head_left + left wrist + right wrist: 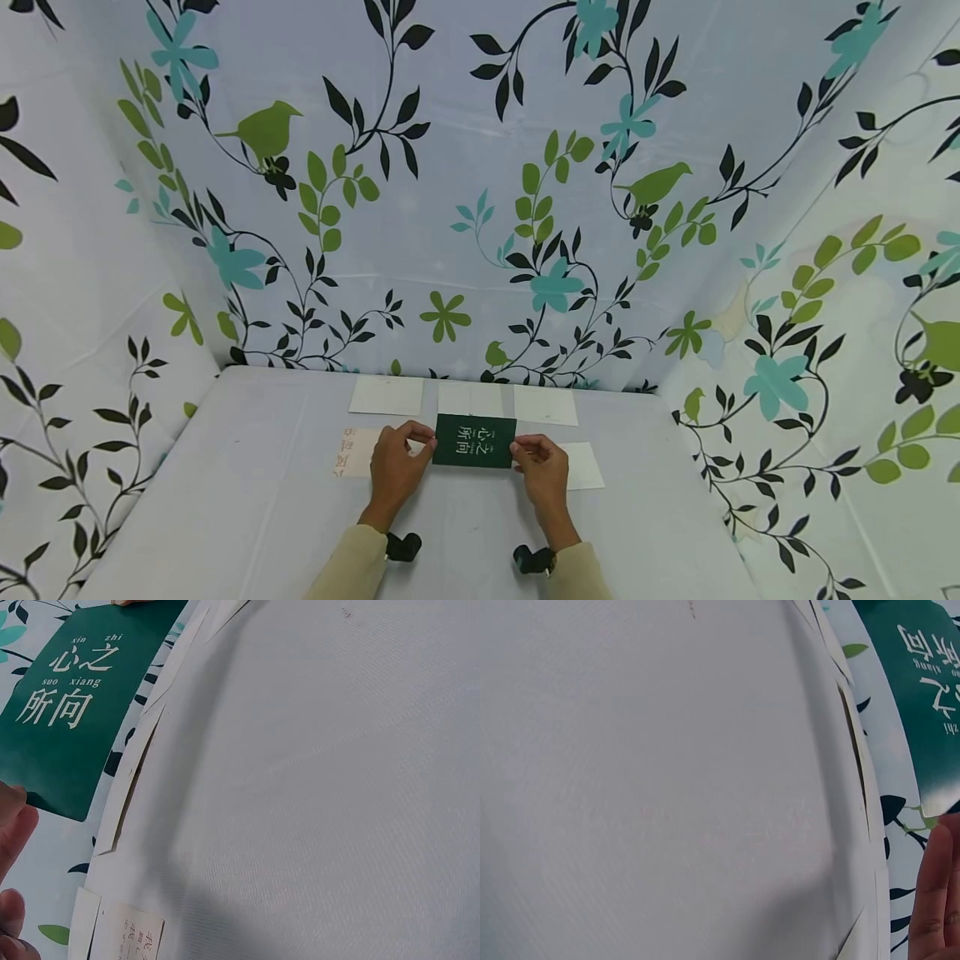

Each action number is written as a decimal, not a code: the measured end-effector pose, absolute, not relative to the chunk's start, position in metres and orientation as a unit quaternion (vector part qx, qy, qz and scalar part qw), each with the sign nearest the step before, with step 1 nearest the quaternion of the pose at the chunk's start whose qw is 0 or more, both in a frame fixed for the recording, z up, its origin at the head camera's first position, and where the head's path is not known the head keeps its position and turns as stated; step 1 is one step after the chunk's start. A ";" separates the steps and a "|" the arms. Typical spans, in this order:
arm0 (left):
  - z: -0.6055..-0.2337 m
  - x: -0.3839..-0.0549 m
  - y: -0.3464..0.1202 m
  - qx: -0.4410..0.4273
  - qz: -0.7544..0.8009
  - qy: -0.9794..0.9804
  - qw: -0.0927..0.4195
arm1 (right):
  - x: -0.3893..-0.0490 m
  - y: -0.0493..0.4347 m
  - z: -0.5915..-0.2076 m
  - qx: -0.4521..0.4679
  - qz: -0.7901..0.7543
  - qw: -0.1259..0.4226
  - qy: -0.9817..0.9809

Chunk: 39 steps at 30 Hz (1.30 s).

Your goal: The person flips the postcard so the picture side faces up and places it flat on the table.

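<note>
A dark green card (475, 441) with white Chinese characters is held up above the table, its printed face toward the head camera. My left hand (397, 471) pinches its left edge between thumb and finger. At the opposite edge, my right hand (545, 475) grips it in the same way. The left wrist view shows the green card (79, 750) with pinyin over its characters. Only part of the green card (911, 697) enters the right wrist view, beside the fingers (932, 892).
Behind the hands lie several pale cards: a back row with a left card (386, 395), a middle card (469, 398) and a right card (545, 405). Nearer are a card with reddish writing (354, 454) and a blank-looking one (585, 467). Patterned cloth (450, 208) surrounds the white table (247, 467).
</note>
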<state>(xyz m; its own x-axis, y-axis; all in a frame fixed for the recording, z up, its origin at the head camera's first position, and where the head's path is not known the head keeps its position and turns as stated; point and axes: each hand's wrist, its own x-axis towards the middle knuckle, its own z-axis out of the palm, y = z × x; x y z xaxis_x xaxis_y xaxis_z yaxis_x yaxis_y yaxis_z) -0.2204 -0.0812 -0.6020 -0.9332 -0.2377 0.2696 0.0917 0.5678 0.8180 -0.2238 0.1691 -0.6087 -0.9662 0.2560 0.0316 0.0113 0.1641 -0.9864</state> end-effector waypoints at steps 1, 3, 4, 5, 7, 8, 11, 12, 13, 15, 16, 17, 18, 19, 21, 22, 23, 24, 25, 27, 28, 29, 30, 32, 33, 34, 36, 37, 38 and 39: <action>-0.602 -0.220 -0.081 0.041 -0.461 -0.868 0.178 | -0.223 0.169 -0.610 -0.092 0.638 0.098 -0.758; -0.601 -0.219 -0.081 0.040 -0.458 -0.870 0.177 | -0.223 0.168 -0.612 -0.098 0.632 0.101 -0.762; -0.601 -0.218 -0.080 0.040 -0.457 -0.871 0.175 | -0.223 0.168 -0.612 -0.100 0.631 0.102 -0.763; -0.601 -0.218 -0.080 0.041 -0.456 -0.872 0.174 | -0.222 0.167 -0.613 -0.101 0.629 0.102 -0.764; -0.600 -0.217 -0.080 0.042 -0.455 -0.873 0.170 | -0.222 0.167 -0.613 -0.101 0.628 0.101 -0.765; -0.600 -0.217 -0.080 0.043 -0.454 -0.874 0.166 | -0.222 0.167 -0.613 -0.101 0.626 0.102 -0.766; -0.600 -0.216 -0.080 0.047 -0.453 -0.877 0.154 | -0.221 0.166 -0.612 -0.101 0.621 0.104 -0.770; -0.600 -0.216 -0.079 0.049 -0.452 -0.878 0.151 | -0.221 0.166 -0.612 -0.102 0.619 0.104 -0.772; -0.600 -0.216 -0.079 0.050 -0.452 -0.878 0.148 | -0.221 0.166 -0.611 -0.103 0.617 0.104 -0.774; -0.601 -0.216 -0.079 0.052 -0.449 -0.880 0.145 | -0.220 0.165 -0.611 -0.106 0.611 0.104 -0.778; -0.602 -0.216 -0.079 0.052 -0.449 -0.880 0.144 | -0.220 0.165 -0.611 -0.108 0.608 0.103 -0.780; -0.603 -0.216 -0.079 0.052 -0.447 -0.881 0.144 | -0.220 0.165 -0.611 -0.111 0.605 0.102 -0.782; -0.604 -0.216 -0.079 0.052 -0.446 -0.882 0.144 | -0.220 0.165 -0.611 -0.113 0.603 0.101 -0.783; -0.605 -0.215 -0.079 0.050 -0.445 -0.882 0.144 | -0.219 0.164 -0.611 -0.115 0.600 0.101 -0.785; -0.607 -0.215 -0.079 0.048 -0.442 -0.884 0.143 | -0.219 0.164 -0.612 -0.120 0.593 0.100 -0.790; -0.608 -0.215 -0.079 0.046 -0.442 -0.885 0.143 | -0.219 0.164 -0.613 -0.123 0.591 0.099 -0.791; -0.609 -0.215 -0.079 0.044 -0.441 -0.885 0.143 | -0.219 0.163 -0.613 -0.125 0.589 0.098 -0.792; -0.610 -0.215 -0.080 0.043 -0.440 -0.886 0.143 | -0.219 0.163 -0.614 -0.126 0.586 0.097 -0.794; -0.610 -0.215 -0.080 0.042 -0.440 -0.886 0.142 | -0.219 0.163 -0.615 -0.128 0.584 0.096 -0.796; -0.612 -0.215 -0.080 0.042 -0.439 -0.887 0.139 | -0.219 0.163 -0.616 -0.130 0.583 0.093 -0.796; -0.613 -0.215 -0.080 0.042 -0.438 -0.887 0.137 | -0.219 0.163 -0.617 -0.130 0.583 0.092 -0.797; -0.614 -0.215 -0.080 0.043 -0.438 -0.888 0.135 | -0.219 0.163 -0.618 -0.132 0.582 0.091 -0.797; -0.615 -0.215 -0.080 0.044 -0.436 -0.889 0.132 | -0.219 0.163 -0.618 -0.133 0.581 0.090 -0.798; -0.617 -0.215 -0.080 0.044 -0.434 -0.891 0.127 | -0.220 0.163 -0.619 -0.136 0.579 0.088 -0.799; -0.618 -0.215 -0.080 0.043 -0.434 -0.891 0.126 | -0.219 0.162 -0.619 -0.136 0.575 0.088 -0.802; -0.619 -0.215 -0.080 0.043 -0.434 -0.891 0.126 | -0.219 0.162 -0.619 -0.138 0.573 0.087 -0.803; -0.619 -0.214 -0.080 0.042 -0.432 -0.892 0.128 | -0.219 0.162 -0.620 -0.140 0.567 0.084 -0.807; -0.620 -0.214 -0.080 0.041 -0.431 -0.892 0.130 | -0.219 0.162 -0.620 -0.139 0.564 0.082 -0.810; -0.620 -0.213 -0.080 0.039 -0.430 -0.892 0.132 | -0.218 0.161 -0.620 -0.138 0.563 0.081 -0.811; -0.621 -0.213 -0.080 0.039 -0.428 -0.893 0.133 | -0.218 0.161 -0.620 -0.138 0.560 0.079 -0.813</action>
<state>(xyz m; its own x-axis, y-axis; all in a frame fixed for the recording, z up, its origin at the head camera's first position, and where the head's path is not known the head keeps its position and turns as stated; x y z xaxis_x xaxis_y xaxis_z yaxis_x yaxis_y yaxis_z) -0.2131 -0.0800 -0.6209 -0.9614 -0.1837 0.2047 0.0443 0.6311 0.7745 -0.2179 0.1612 -0.6197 -0.9496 0.3124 -0.0257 0.1354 0.3349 -0.9325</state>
